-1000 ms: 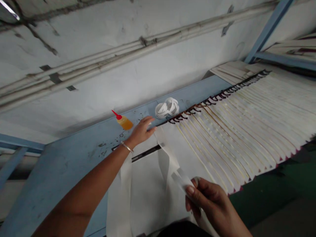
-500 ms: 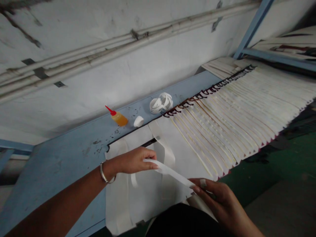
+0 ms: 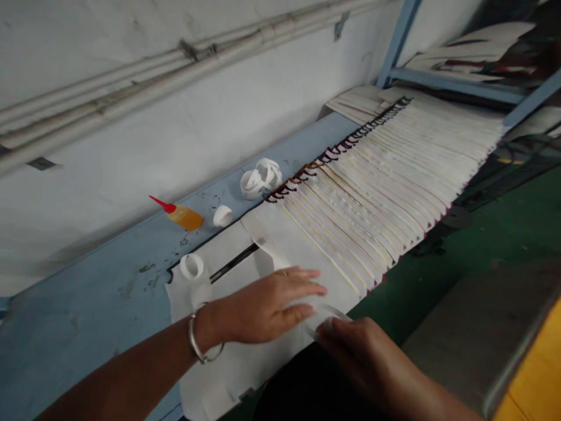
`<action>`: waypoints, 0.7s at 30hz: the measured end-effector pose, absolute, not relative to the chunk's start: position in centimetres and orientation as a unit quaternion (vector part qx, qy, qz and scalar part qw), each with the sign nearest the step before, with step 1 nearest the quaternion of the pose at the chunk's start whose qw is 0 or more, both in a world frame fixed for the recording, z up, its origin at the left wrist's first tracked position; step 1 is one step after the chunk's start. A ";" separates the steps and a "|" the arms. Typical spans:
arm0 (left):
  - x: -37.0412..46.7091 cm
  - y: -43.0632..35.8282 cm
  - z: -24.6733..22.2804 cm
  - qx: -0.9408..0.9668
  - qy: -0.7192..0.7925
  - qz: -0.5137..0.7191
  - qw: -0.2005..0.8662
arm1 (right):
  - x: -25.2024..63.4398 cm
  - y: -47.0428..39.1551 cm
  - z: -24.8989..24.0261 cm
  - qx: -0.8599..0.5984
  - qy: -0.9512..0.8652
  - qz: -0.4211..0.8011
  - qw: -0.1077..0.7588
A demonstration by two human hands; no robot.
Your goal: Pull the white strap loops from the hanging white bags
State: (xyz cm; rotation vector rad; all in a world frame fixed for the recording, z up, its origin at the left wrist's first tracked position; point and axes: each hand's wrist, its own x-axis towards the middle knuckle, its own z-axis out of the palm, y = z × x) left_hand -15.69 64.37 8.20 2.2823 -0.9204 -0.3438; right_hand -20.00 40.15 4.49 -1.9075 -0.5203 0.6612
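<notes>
My right hand (image 3: 368,351) is closed on a white strip (image 3: 321,316), which bends in a loop above the front edge of a white sheet; motion blurs it. My left hand (image 3: 276,304), with a metal bangle at the wrist, has its fingers stretched out and its thumb apart, close to the strip. Below lies the white sheet (image 3: 232,368), which has a dark slot near its far edge. A second pale strip (image 3: 258,228) lies across this sheet, partly hidden by my left hand. Near the sheet's far left corner a small white roll (image 3: 191,266) stands.
Overlapping white sheets (image 3: 377,181) with dark edges run to the far right. Along the blue table (image 3: 100,304) are a red-tipped bottle of amber liquid (image 3: 184,215), a white roll (image 3: 223,216) and coiled white strips (image 3: 260,178). A blue frame (image 3: 401,41) rises behind.
My left hand has let go of the strip and moved right, its fingers opening. The strip, stretched between both hands before, now curls at my right hand. The view has shifted right.
</notes>
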 end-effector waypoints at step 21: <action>-5.9 70.9 4.6 0.864 -0.041 -0.185 0.467 | -22.8 36.0 -3.7 -0.746 0.057 0.300 0.592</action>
